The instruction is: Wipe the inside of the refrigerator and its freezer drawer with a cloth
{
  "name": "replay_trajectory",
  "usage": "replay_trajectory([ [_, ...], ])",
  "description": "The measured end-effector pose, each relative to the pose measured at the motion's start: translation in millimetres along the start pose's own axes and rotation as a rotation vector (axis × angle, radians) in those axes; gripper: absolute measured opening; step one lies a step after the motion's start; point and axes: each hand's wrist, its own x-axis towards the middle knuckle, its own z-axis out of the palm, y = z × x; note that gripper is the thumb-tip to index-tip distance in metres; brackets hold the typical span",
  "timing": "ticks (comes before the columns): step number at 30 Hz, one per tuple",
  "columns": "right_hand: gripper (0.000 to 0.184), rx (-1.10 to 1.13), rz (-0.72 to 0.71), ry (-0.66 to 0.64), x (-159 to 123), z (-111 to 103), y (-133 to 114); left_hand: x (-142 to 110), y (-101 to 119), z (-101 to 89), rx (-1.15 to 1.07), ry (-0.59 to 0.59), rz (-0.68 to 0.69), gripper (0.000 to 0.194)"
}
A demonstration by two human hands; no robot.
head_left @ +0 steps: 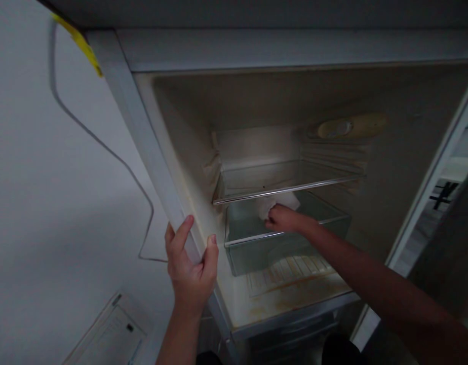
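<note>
My left hand [192, 263] grips the left front edge of an open fridge [154, 142], its fingers outside and its thumb on the inner side. Inside the fridge, my right hand [283, 219] is closed on a crumpled white cloth or paper wipe [290, 201]. The wipe lies against the lower glass shelf [241, 218], below the upper glass shelf [257, 177]. Part of the wipe is hidden behind the fingers and the upper shelf's front strip. Brown stains mark the fridge floor [264, 306].
A lamp housing [351, 125] sits on the inner right wall. The open door [442, 152] stands at the right. Along the left wall hangs a grey cable [116, 157]. A white box-like object [108, 332] is at lower left, and a dark drawer [290, 334] lies below.
</note>
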Motion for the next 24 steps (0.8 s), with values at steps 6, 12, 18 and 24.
replay_trajectory([
  [6, 0.034, 0.215, -0.419, -0.006, -10, -6, -83, 0, 1, 0.1, 0.032, 0.002, 0.011, 0.071],
  [12, 0.027, 0.248, -0.182, 0.026, 3, 8, -74, 1, 1, -0.2, 0.013, -0.010, 0.015, 0.070],
  [18, 0.086, 0.102, 0.172, -0.055, -2, 15, -49, 0, 0, -0.6, 0.017, -0.006, 0.030, 0.071],
  [24, 0.037, 0.068, 0.221, 0.366, -2, 3, -43, 1, 1, -0.8, 0.020, -0.005, 0.029, 0.073],
])
